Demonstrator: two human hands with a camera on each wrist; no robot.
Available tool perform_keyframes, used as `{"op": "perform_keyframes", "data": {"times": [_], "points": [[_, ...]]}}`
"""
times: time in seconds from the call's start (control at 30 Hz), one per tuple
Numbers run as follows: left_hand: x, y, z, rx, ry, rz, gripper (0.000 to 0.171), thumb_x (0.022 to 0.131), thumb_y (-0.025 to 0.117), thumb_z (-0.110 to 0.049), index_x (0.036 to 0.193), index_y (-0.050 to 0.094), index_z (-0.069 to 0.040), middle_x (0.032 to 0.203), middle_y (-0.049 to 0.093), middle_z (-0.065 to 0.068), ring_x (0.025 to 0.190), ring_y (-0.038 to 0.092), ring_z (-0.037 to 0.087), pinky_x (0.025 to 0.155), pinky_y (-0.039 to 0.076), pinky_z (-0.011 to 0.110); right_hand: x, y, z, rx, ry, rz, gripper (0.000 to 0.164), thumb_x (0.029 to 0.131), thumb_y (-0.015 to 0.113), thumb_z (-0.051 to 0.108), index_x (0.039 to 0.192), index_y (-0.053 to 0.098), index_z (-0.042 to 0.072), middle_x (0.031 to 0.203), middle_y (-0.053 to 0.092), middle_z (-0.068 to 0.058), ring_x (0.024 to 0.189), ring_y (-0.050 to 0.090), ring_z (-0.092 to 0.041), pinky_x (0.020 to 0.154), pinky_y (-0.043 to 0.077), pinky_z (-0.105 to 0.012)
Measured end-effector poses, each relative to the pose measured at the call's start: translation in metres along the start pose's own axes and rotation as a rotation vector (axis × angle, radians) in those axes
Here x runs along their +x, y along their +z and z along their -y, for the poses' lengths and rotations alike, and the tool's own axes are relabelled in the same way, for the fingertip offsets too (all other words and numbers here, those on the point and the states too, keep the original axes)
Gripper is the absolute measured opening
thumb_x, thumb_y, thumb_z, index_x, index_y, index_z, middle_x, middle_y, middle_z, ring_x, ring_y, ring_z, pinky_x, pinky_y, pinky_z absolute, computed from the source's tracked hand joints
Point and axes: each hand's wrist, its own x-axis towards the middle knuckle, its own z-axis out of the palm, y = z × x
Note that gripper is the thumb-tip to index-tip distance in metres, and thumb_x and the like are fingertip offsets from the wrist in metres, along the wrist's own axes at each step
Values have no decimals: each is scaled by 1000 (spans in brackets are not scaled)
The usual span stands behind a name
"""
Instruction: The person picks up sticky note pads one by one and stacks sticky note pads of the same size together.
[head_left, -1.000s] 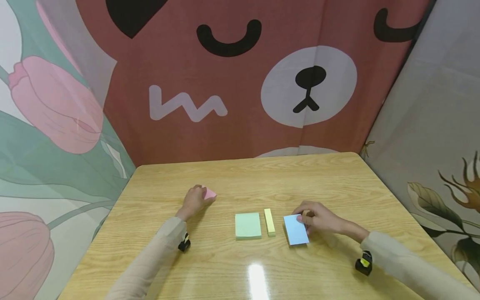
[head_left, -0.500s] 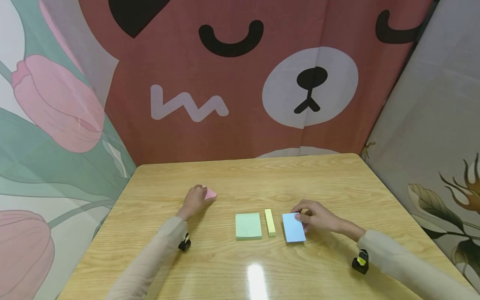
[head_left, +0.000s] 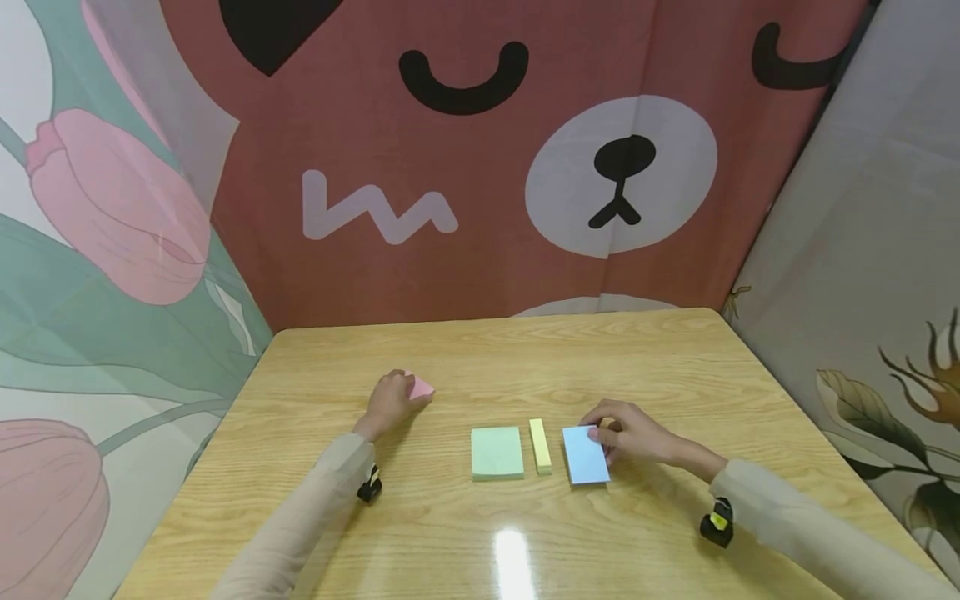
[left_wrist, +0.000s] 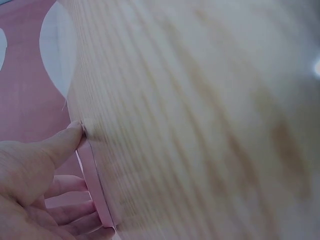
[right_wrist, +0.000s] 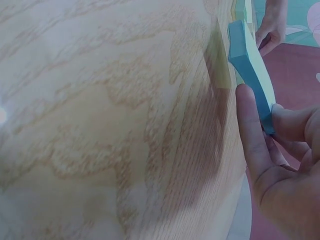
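Observation:
My left hand grips a pink sticky note pad at the table's back left. Its palm side and the pad's edge show in the left wrist view, thumb on one end and fingers along the pad, which lies on or close to the wood. With thumb and fingers, my right hand pinches a light blue sticky note pad by its upper right part. That pad is tilted and looks raised off the wood in the right wrist view. Left of it lies a narrow yellow sticky note pad, then a square green sticky note pad.
The wooden table has a glossy light reflection near its front. A curtain with a bear print hangs behind the back edge, and floral curtains stand at both sides. Each wrist wears a small black device.
My right hand has shifted slightly left with the blue pad, bringing it closer to the yellow one. The left hand stays on the pink pad, and the view has drifted a little.

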Motion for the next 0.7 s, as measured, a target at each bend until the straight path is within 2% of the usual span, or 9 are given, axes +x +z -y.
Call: {"op": "perform_keyframes", "data": {"times": [0.7], "points": [[1, 2, 3, 8, 24, -19, 41, 75, 70, -30, 55, 44, -5, 59, 41, 3, 53, 36, 18, 49, 29, 29, 2, 0, -3, -11, -8, 11, 21, 90, 49, 9, 107, 57, -1, 96, 45, -18, 63, 59, -24, 51, 51, -37]]}}
